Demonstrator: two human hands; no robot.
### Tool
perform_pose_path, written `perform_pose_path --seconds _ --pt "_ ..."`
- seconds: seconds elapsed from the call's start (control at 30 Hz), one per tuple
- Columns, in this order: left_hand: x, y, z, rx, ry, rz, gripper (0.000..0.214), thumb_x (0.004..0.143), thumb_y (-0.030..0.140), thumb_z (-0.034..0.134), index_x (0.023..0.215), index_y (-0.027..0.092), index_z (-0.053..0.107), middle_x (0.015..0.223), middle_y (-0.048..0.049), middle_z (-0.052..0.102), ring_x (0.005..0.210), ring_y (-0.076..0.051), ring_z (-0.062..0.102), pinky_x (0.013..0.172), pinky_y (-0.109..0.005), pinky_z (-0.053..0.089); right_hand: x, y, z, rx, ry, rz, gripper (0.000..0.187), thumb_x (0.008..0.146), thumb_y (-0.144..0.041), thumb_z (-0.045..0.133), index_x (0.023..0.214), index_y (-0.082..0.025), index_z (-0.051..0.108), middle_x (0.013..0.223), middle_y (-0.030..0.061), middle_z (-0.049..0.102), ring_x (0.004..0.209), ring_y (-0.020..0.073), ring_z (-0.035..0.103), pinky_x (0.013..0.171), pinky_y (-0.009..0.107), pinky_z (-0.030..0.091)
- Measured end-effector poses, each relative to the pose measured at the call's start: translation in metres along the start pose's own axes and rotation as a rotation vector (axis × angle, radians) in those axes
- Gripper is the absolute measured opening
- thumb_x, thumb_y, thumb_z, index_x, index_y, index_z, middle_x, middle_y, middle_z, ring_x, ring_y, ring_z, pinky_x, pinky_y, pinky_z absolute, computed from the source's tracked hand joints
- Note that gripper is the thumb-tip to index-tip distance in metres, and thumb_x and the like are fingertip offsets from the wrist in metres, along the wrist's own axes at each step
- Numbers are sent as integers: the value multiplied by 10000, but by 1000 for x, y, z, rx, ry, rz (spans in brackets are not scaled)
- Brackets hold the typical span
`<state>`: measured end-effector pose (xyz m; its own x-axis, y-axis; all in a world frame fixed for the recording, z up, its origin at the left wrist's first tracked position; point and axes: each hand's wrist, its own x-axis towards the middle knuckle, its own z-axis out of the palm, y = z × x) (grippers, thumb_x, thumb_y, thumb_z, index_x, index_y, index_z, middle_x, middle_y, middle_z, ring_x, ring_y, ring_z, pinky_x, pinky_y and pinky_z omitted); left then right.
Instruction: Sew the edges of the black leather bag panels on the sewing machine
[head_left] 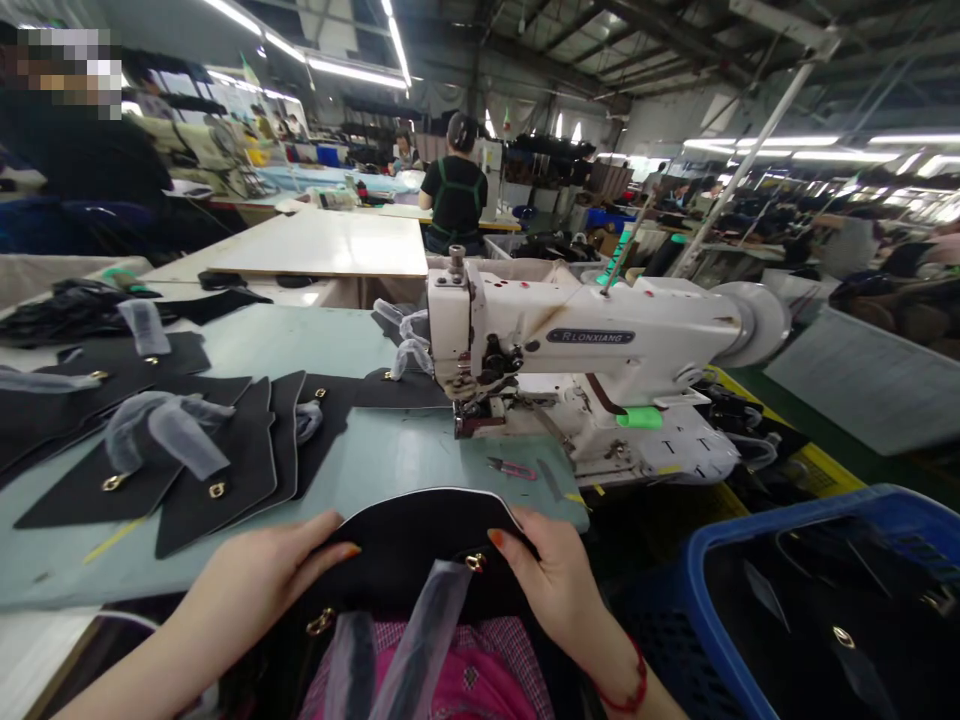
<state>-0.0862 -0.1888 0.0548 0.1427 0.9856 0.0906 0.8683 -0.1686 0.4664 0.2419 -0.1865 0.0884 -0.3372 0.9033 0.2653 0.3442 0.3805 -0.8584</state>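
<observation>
Both my hands grip a black bag piece [420, 545] with a white edge, gold rings and plastic-wrapped straps, held at the near edge of the table over my lap. My left hand [259, 580] clasps its left side, fingers curled over the top. My right hand [547, 580], with a red cord at the wrist, holds its right side, thumb on top. Straight ahead stands a white sewing machine [585, 345], its needle foot [476, 410] beyond the piece.
Several black bag panels [217, 460] with gold fittings lie spread on the green table [375, 470] to the left. Small pink snips [510, 467] lie by the machine. A blue crate [825, 590] with black pieces stands at the right. Other people work farther back.
</observation>
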Motion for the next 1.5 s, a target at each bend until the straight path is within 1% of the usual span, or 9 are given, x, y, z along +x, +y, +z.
perform_pose_path --seconds 0.17,0.33,0.4,0.5,0.6,0.8,0.97,1.1,1.5 --pt "11 15 -20 160 -60 -4 441 850 622 521 712 215 616 591 -27 628 559 -206 608 531 -268 333 -11 10 -2 -27 129 -21 240 957 -296 546 1098 -223 727 932 50 754 845 198 713 752 242 535" --pt "13 -22 -40 -516 155 -272 409 779 583 646 941 209 624 878 -48 728 816 -232 683 694 -281 513 -23 32 -9 202 333 193 257 932 -362 597 1101 -203 707 1020 70 747 908 230 715 756 278 571" --pt "-3 -29 -18 -741 213 -416 446 758 581 674 991 204 621 990 -81 736 929 -271 688 758 -334 549 -26 34 -5 242 434 200 265 933 -360 598 1125 -204 692 1070 79 737 959 237 709 796 294 573" --pt "-44 -8 46 -988 -91 -440 445 648 519 806 934 194 705 909 -104 746 853 -308 696 741 -381 554 -23 27 13 188 532 136 249 944 -336 581 1132 -208 684 1107 82 726 990 223 700 851 292 561" --pt "-77 42 105 -1542 -298 -354 634 654 509 819 1232 313 647 1279 -127 653 1067 -334 660 856 -440 526 -15 16 42 102 457 27 226 962 -284 536 1118 -216 685 1053 72 738 940 202 709 826 269 561" --pt "-29 106 100 -2234 -289 -528 560 890 636 466 1162 199 687 1397 -146 561 1393 -318 409 1174 -489 282 -6 5 91 100 285 -135 239 954 -209 514 1125 -230 680 1015 51 742 931 180 705 876 265 540" --pt "22 98 74 -2136 137 -790 381 908 460 547 1061 151 709 1225 -137 687 1171 -269 629 1030 -384 502 11 1 114 365 215 86 274 969 -297 510 1158 -189 677 1106 96 718 1011 214 686 921 312 537" --pt "46 86 62 -1894 287 -865 244 762 310 710 981 203 695 955 -46 765 944 -228 717 807 -288 603 29 0 106 492 97 268 321 950 -408 544 1070 -150 692 998 103 723 902 215 687 855 312 554" --pt "93 47 51 -1637 146 -835 392 696 397 728 998 168 628 830 -57 760 831 -293 733 598 -314 594 75 22 70 649 -219 445 457 955 -539 474 734 -152 574 664 46 683 533 98 609 467 149 431"
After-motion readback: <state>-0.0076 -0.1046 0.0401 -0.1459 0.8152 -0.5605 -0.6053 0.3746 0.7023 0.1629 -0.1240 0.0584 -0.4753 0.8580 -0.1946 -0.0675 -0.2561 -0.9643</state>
